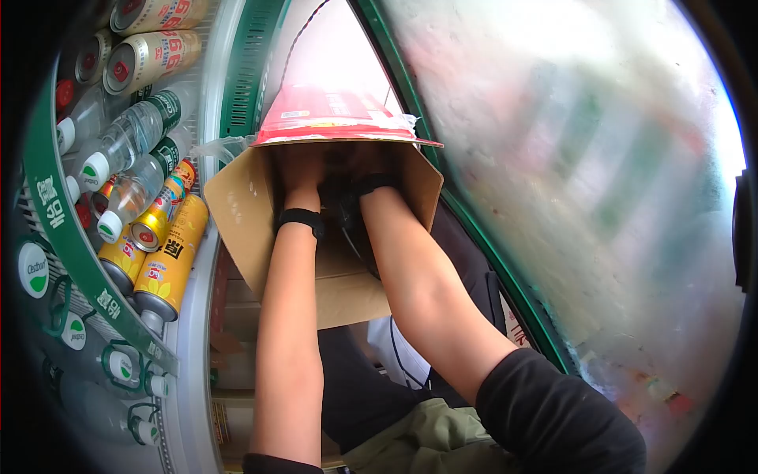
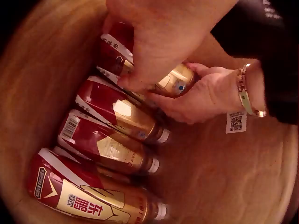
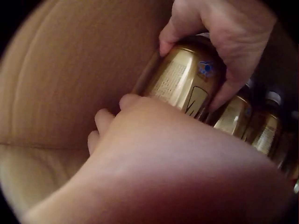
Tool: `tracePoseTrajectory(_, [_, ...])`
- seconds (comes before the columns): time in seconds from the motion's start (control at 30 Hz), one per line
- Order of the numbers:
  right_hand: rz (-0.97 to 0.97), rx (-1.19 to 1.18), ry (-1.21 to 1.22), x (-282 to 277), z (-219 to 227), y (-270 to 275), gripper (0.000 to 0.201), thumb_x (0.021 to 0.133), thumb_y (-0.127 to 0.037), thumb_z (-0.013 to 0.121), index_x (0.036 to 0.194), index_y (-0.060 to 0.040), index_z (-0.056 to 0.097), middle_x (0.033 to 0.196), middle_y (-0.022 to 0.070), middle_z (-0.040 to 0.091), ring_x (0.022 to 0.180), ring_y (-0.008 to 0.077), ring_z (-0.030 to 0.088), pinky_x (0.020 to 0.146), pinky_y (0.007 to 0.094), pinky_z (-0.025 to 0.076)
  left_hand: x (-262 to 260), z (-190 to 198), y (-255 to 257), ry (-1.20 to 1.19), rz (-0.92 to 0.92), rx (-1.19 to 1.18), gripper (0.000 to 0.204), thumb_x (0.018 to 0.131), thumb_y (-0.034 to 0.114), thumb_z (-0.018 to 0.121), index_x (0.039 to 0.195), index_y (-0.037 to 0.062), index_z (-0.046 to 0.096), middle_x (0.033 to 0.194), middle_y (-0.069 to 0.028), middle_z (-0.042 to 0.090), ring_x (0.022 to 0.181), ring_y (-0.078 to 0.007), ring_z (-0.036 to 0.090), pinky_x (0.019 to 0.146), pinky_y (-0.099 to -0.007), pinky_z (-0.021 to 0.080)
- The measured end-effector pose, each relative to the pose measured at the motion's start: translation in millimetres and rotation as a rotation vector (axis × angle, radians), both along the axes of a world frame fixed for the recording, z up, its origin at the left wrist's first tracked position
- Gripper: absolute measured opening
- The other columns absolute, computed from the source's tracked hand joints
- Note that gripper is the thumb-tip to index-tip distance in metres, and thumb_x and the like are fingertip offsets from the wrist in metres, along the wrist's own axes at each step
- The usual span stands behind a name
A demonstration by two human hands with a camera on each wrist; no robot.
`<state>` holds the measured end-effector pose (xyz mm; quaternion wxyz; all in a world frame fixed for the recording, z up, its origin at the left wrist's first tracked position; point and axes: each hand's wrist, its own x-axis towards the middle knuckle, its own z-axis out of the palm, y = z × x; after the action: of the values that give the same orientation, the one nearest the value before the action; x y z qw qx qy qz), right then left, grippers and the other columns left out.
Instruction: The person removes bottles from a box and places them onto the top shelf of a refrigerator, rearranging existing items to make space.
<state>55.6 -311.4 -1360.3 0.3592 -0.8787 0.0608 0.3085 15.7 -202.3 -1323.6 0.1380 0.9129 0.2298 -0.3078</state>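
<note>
Both my hands reach into a cardboard box point(image 1: 241, 221) whose open side faces me. In the left wrist view, my left hand point(image 2: 154, 32) grips the red lower part of a red and gold drink bottle point(image 2: 177, 79). My right hand point(image 2: 205, 95), with a bracelet at its wrist, holds the gold neck end of the same bottle. The right wrist view shows right thumb and fingers on either side of the bottle's gold shoulder point(image 3: 175, 79); the left hand point(image 3: 140, 126) covers its lower part. More matching bottles point(image 2: 100, 144) lie side by side below it, white caps pointing right.
On the left, cooler shelves hold water bottles point(image 1: 134, 134), yellow cans point(image 1: 172, 257) and beige cans point(image 1: 150, 59) behind a green shelf strip point(image 1: 103, 296). At the right stands a fogged glass door point(image 1: 584, 182) with a green frame. The box's red flap point(image 1: 332, 110) rises above its opening.
</note>
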Motion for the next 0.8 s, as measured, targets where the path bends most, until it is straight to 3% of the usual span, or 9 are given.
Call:
tracePoseTrajectory(0.17, [0.169, -0.229, -0.374, -15.7, 28.4, 4.7, 0.024, 0.079, -0.020, 0.061, 0.101, -0.0092, 0.058, 0.086, 0.0074, 0.062, 0.076, 0.0187, 0.059, 0.067, 0.0334, 0.048, 2.7, 19.2, -1.1, -0.101, -0.003, 0.045, 0.040, 0.082, 0.017, 0.046, 0.122, 0.0101, 0.043, 0.128, -0.0106, 0.040, 0.121, -0.0285, 0.035, 0.098, -0.0438, 0.030])
tracePoseTrajectory(0.23, [-0.916, 0.436, 0.423, 5.5, 103.5, 18.9, 0.038, 0.070, -0.002, 0.068, 0.106, -0.0035, 0.054, 0.102, 0.0079, 0.059, 0.094, 0.0166, 0.057, 0.080, 0.0363, 0.046, 8.6, 48.3, -1.4, -0.067, 0.066, 0.015, 0.039, 0.082, 0.017, 0.046, 0.120, 0.0097, 0.044, 0.127, -0.0109, 0.041, 0.120, -0.0283, 0.036, 0.097, -0.0435, 0.031])
tracePoseTrajectory(0.3, [-0.641, 0.468, 0.259, 1.8, 128.6, 12.7, 0.036, 0.063, -0.006, 0.075, 0.095, -0.0015, 0.057, 0.088, 0.0049, 0.062, 0.076, 0.0122, 0.059, 0.068, 0.0271, 0.049, 1.1, 79.3, -11.6, -0.186, 0.156, 0.072, 0.042, 0.076, 0.013, 0.054, 0.116, 0.0086, 0.043, 0.121, -0.0123, 0.044, 0.118, -0.0281, 0.038, 0.093, -0.0422, 0.034])
tracePoseTrajectory(0.37, [-0.419, 0.392, 0.167, 10.3, 182.9, 15.9, 0.041, 0.061, -0.009, 0.077, 0.096, 0.0003, 0.056, 0.088, 0.0072, 0.062, 0.076, 0.0130, 0.059, 0.070, 0.0260, 0.049, -9.6, 122.3, -11.4, -0.176, 0.355, -0.143, 0.071, 0.056, 0.011, 0.073, 0.119, 0.0091, 0.041, 0.121, -0.0136, 0.044, 0.115, -0.0306, 0.040, 0.092, -0.0391, 0.035])
tracePoseTrajectory(0.5, [0.204, 0.236, -0.139, 27.8, 287.3, 16.5, 0.052, 0.054, -0.023, 0.077, 0.097, -0.0010, 0.057, 0.091, 0.0127, 0.057, 0.082, 0.0276, 0.058, 0.074, 0.0329, 0.047, -30.5, 209.2, -27.1, -0.511, 0.488, -0.160, 0.063, 0.063, 0.022, 0.069, 0.115, 0.0011, 0.041, 0.115, -0.0187, 0.050, 0.107, -0.0311, 0.048, 0.092, -0.0412, 0.034])
tracePoseTrajectory(0.57, [0.314, 0.280, -0.105, 38.6, 349.6, 24.2, 0.050, 0.054, -0.023, 0.075, 0.097, -0.0041, 0.057, 0.087, 0.0122, 0.055, 0.082, 0.0311, 0.055, 0.074, 0.0358, 0.047, -36.2, 239.5, -35.7, -0.620, 0.495, -0.120, 0.060, 0.063, 0.023, 0.069, 0.112, 0.0007, 0.041, 0.110, -0.0189, 0.052, 0.099, -0.0338, 0.051, 0.086, -0.0410, 0.039])
tracePoseTrajectory(0.7, [0.601, 0.273, -0.270, 61.5, 467.4, 40.2, 0.052, 0.053, -0.023, 0.075, 0.098, -0.0061, 0.056, 0.086, 0.0113, 0.051, 0.084, 0.0300, 0.050, 0.074, 0.0384, 0.042, -4.5, 359.4, -15.4, -0.800, 0.587, -0.256, 0.045, 0.065, 0.023, 0.071, 0.098, 0.0111, 0.042, 0.076, -0.0138, 0.059, 0.070, -0.0369, 0.057, 0.058, -0.0441, 0.046])
tracePoseTrajectory(0.73, [0.607, 0.318, -0.294, 66.7, 492.1, 45.2, 0.053, 0.053, -0.024, 0.075, 0.098, -0.0067, 0.055, 0.086, 0.0118, 0.049, 0.084, 0.0312, 0.048, 0.075, 0.0398, 0.041, 0.1, 384.5, -11.7, -0.796, 0.557, -0.245, 0.051, 0.057, 0.028, 0.075, 0.097, 0.0109, 0.047, 0.083, -0.0071, 0.056, 0.076, -0.0308, 0.057, 0.064, -0.0422, 0.046])
tracePoseTrajectory(0.8, [0.676, 0.326, -0.389, 76.8, 542.6, 57.8, 0.053, 0.053, -0.031, 0.075, 0.096, -0.0063, 0.055, 0.087, 0.0126, 0.050, 0.085, 0.0313, 0.048, 0.074, 0.0397, 0.041, 12.2, 452.1, 3.3, -0.827, 0.654, -0.404, 0.052, 0.058, 0.029, 0.075, 0.098, 0.0097, 0.048, 0.086, -0.0108, 0.061, 0.077, -0.0321, 0.060, 0.065, -0.0408, 0.049])
